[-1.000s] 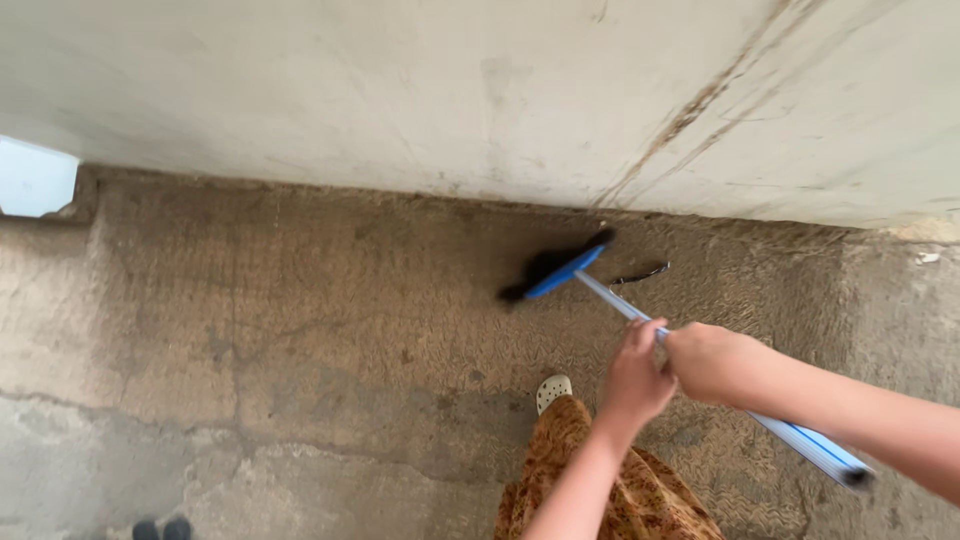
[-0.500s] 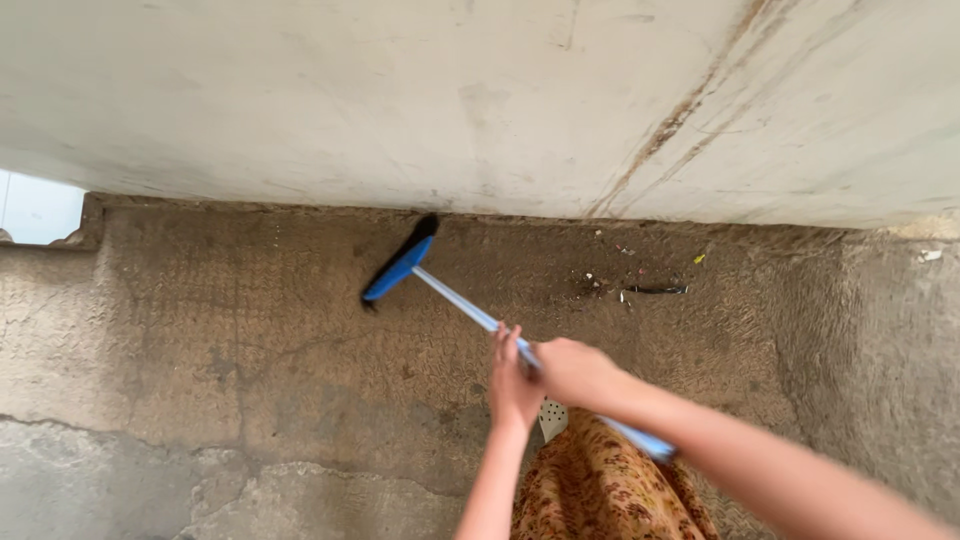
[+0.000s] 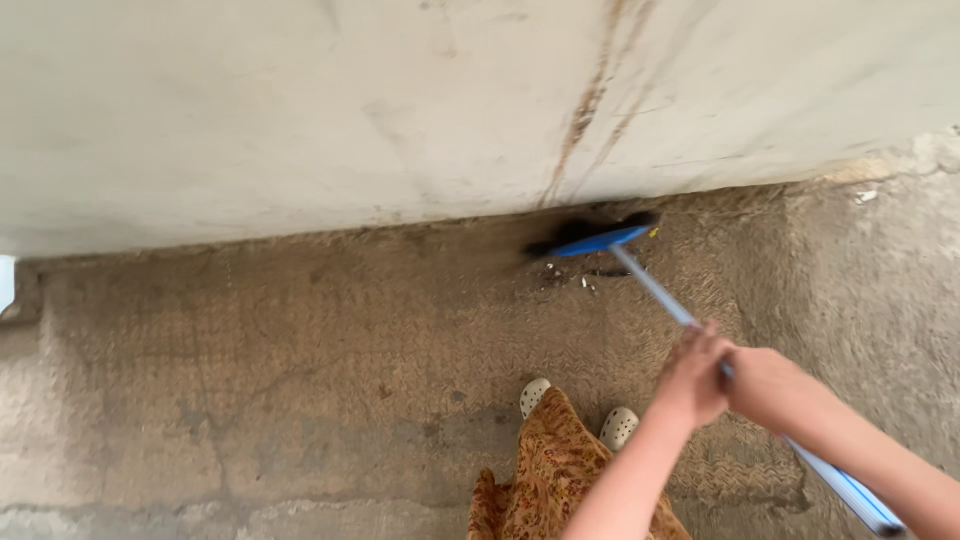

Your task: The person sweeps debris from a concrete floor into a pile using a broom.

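Both my hands grip the pale blue-striped handle (image 3: 652,286) of a broom. My left hand (image 3: 690,378) is the one nearer the broom head, and my right hand (image 3: 765,387) holds the handle just behind it. The blue broom head (image 3: 597,240) with black bristles lies blurred against the foot of the stained white wall (image 3: 400,110). A small heap of dirt and scraps (image 3: 575,275) lies on the rough concrete floor (image 3: 300,340) just below the head. The handle's end (image 3: 880,520) runs off at the lower right.
My two feet in white perforated clogs (image 3: 533,395) show below a brown patterned garment (image 3: 560,480). Cracks cross the floor at the lower left. A small white scrap (image 3: 866,196) lies at the wall's foot on the right.
The broom head has swung from the left along the wall's foot to the right, onto the dirt heap. Both hands moved right with the handle. The view has shifted and tilted.
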